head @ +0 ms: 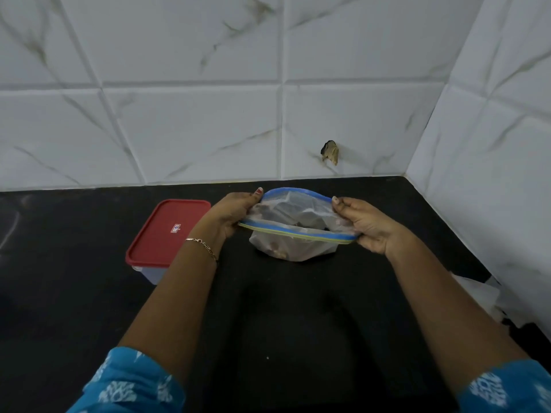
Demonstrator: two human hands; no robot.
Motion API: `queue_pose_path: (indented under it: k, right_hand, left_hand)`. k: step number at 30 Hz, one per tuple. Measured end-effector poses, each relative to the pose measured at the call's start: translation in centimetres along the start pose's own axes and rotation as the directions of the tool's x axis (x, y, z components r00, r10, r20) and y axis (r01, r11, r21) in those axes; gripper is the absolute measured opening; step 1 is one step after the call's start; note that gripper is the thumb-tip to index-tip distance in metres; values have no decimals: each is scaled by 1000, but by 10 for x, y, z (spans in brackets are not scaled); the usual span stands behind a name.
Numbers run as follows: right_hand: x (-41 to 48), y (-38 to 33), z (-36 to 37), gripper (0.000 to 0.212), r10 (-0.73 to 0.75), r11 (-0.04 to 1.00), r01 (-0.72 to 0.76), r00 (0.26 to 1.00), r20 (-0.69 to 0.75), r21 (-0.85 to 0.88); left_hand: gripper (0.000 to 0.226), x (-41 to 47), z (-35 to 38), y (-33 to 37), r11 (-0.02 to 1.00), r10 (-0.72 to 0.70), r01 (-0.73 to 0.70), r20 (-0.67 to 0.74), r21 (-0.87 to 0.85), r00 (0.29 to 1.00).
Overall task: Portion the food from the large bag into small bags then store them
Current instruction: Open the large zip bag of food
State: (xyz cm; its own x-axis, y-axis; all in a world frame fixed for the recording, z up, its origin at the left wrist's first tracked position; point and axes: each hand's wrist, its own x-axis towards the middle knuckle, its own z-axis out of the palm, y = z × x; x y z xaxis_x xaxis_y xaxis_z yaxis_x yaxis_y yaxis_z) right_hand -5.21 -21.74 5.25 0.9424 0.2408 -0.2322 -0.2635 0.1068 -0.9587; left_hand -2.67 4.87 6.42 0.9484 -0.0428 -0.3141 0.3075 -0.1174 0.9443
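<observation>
A clear zip bag [293,248] with a blue and green zip strip stands on the black counter [268,323], pale pieces of food showing through its lower part. Its mouth is spread wide. My left hand [235,214] grips the left end of the zip strip, thumb on the far lip. My right hand [363,225] grips the right end the same way. Both forearms reach in from the bottom of the view.
A plastic box with a red lid [167,231] sits on the counter just left of my left wrist. White marbled tile walls close the back and right side. Crumpled clear plastic [480,296] lies by the right wall.
</observation>
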Motion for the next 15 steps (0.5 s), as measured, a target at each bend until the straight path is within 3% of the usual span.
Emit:
queue_pose_path:
  k: [5,8,11,15]
  right_hand:
    - [2,-2,-1,31,99,975,-78,991,-94,209]
    - [3,4,5,32,147,927,-84,978,-149,364]
    - [3,10,19,29,189,861,-54,957,-218,506]
    - [3,19,28,24,209,792,13,934,-291,611]
  left_hand:
    - [35,11,-1,7,995,-66,69,-44,68,997]
    - [33,14,5,3,956,-196,202,49,-215,979]
    - [33,14,16,-6,800,-290,351,197,-486,936]
    - [44,12,30,-18,670,-258,318,190,-671,947]
